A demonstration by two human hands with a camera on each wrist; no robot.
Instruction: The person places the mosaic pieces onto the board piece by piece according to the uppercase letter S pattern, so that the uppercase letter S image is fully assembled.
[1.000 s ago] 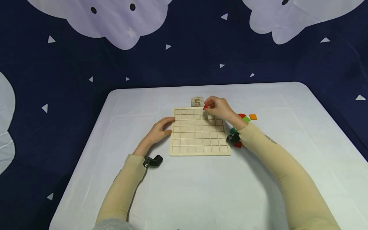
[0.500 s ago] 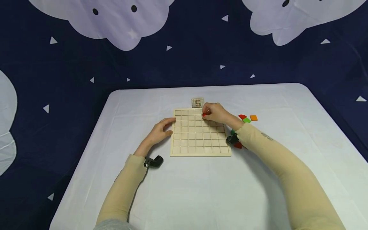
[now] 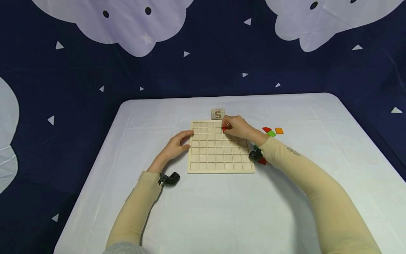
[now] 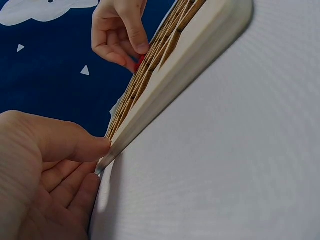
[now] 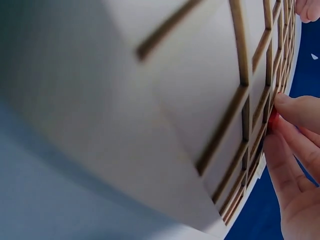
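A pale wooden grid board lies on the white table. My right hand pinches a small red tile between thumb and fingers, low over the cells in the board's far rows. Most of the tile is hidden by the fingers; in the right wrist view the red tile shows right at the grid bars. At the board's left edge, my left hand touches the side with thumb and fingertips, the fingers relaxed. In the left wrist view its thumb lies against the board's rim.
A small pattern card lies just beyond the board's far edge. To the right are a red quarter-round piece, a green tile, an orange square and a further red piece, partly under the right wrist camera.
My right hand has brought the red tile from above the board's far edge down and nearer, onto the far rows of the grid. The left hand stays at the board's left edge.
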